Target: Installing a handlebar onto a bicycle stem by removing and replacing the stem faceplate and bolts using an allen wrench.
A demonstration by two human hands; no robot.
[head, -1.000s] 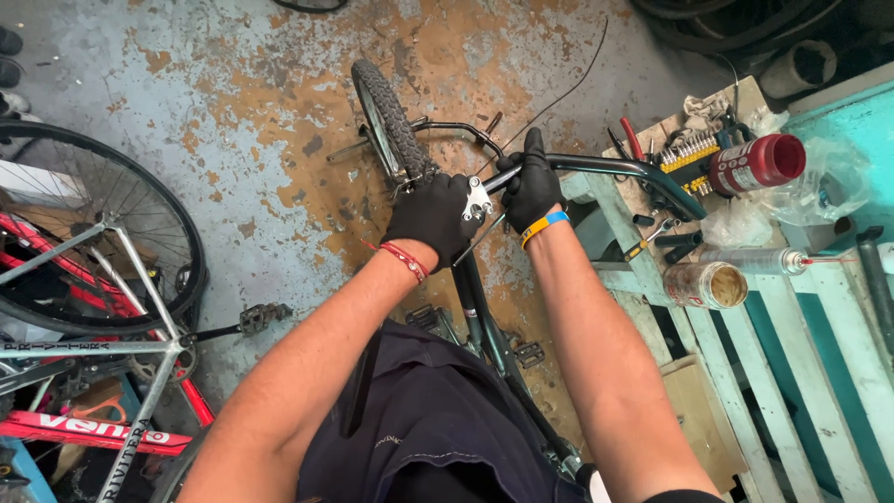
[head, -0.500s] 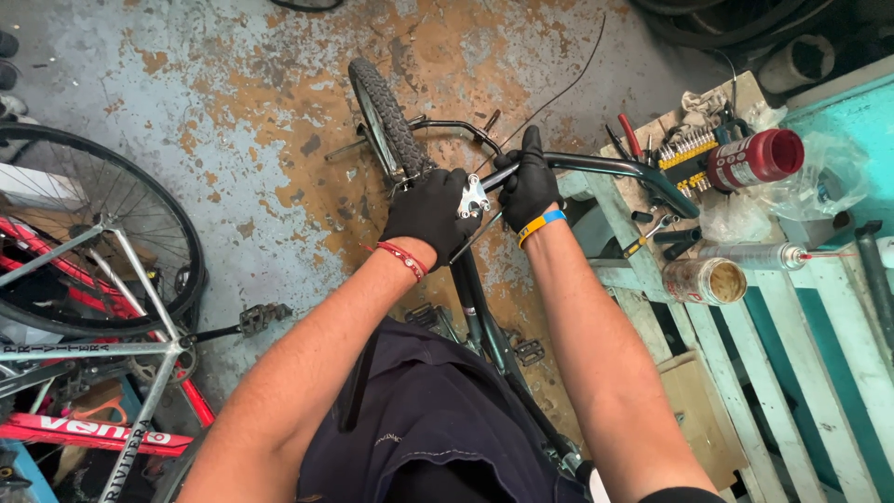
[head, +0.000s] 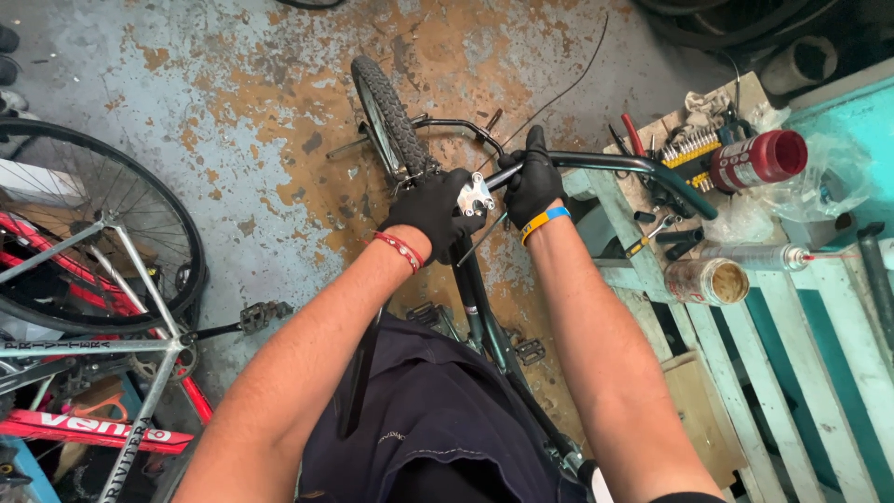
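The floor (head: 233, 84) is the biggest thing here: rough grey concrete with big rusty-orange patches, and plenty of bare room up toward the top left. Along the right side sits a pallet bench (head: 792, 373) of pale, worn wooden slats with teal showing through the gaps. On the left stands another bike, silver frame (head: 121, 317) plus red tubes, with a thin spoked wheel (head: 140, 214) and a black pedal (head: 256, 317) sticking out toward the middle.

The bike being worked on sits dead centre, between the person's arms. Its dark green frame tube (head: 480, 317) runs down toward the dark shirt, and the knobby front tire (head: 386, 112) points away at the top of the floor. The handlebar (head: 615, 163) is a dark, slim tube reaching right, out over the bench's near-left corner. The stem clamp (head: 475, 196) is a small, blocky, shiny metal piece.

The left hand (head: 430, 212), in a black glove with a red wristband, is wrapped around the stem area just beside that clamp. The right hand (head: 533, 182), black glove with a yellow-and-blue band, is closed tight on the handlebar just right of the clamp.

On the bench's far end: a red spray can (head: 759, 158) lying on its side, a rusty tin (head: 708, 281) and a row of bits (head: 689, 149).
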